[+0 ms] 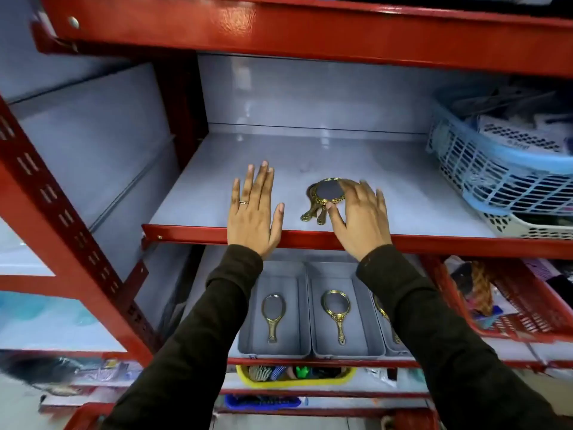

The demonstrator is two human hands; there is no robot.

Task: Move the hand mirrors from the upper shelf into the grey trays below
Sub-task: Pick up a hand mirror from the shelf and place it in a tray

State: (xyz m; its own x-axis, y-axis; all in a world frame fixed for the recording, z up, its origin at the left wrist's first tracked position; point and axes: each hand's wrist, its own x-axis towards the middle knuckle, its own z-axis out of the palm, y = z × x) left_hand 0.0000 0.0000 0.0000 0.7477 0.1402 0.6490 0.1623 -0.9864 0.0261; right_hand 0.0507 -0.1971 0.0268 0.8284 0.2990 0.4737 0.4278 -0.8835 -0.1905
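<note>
The small stack of gold-framed oval hand mirrors (325,198) lies on the pale grey upper shelf (310,156), near that shelf's red front lip and a little right of its middle. The stack sits between the two hands but far closer to the right hand (361,217), whose thumb touches the lower edge of the top mirror's frame while the fingers spread over the right side of the stack; whether they already press on it cannot be told. This hand is open and curved, closed on nothing. The left hand (255,212) lies flat and spread, palm down, on the same shelf to the left of the stack, clearly apart from it and holding nothing.

The mirrors' long axis runs from the back of the shelf toward its front lip: round heads farther in, handles fanned out toward the lip and angled slightly left. So the right hand looks the one to take them, closing across the heads.

The top mirror shows a dark glass face in an ornate, embossed gold rim; at least two handles splay beneath. Below the shelf, the grey rectangular plastic trays (274,350) stand side by side, each visible one already holding a mirror.
</note>
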